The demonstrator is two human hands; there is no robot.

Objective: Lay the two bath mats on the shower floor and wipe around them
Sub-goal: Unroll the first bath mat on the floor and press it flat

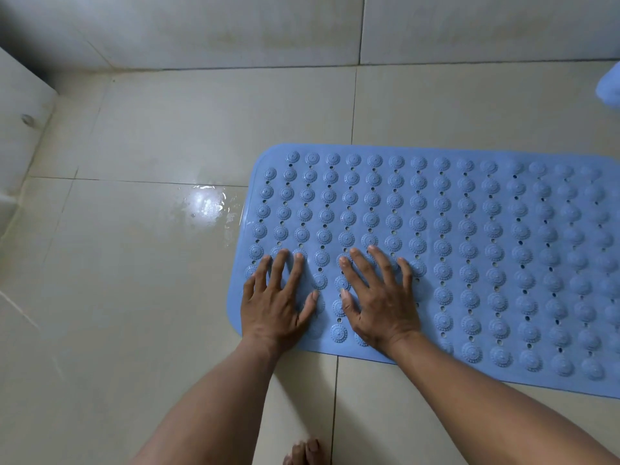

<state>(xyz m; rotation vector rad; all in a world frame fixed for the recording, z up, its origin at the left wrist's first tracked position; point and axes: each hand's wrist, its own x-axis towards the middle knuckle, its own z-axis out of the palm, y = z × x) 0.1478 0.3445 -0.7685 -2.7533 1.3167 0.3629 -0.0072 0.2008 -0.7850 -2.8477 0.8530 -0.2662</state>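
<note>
1. Bath mat, blue and studded, lies flat on the tiled shower floor. Its left end is by a wet patch and its right end runs out of view.
2. The left hand presses the mat's near-left corner, grip wide: fingers spread flat, holding nothing.
3. Just beside it, the right hand presses likewise, grip wide and empty.
4. The step in hand looks like seating the mat. To do it well, press firmly and work rightward in patches, so the underside takes hold on the wet tile and no edge stays lifted.
5. A blue thing at the far right edge may be the second mat; I cannot tell.
</note>
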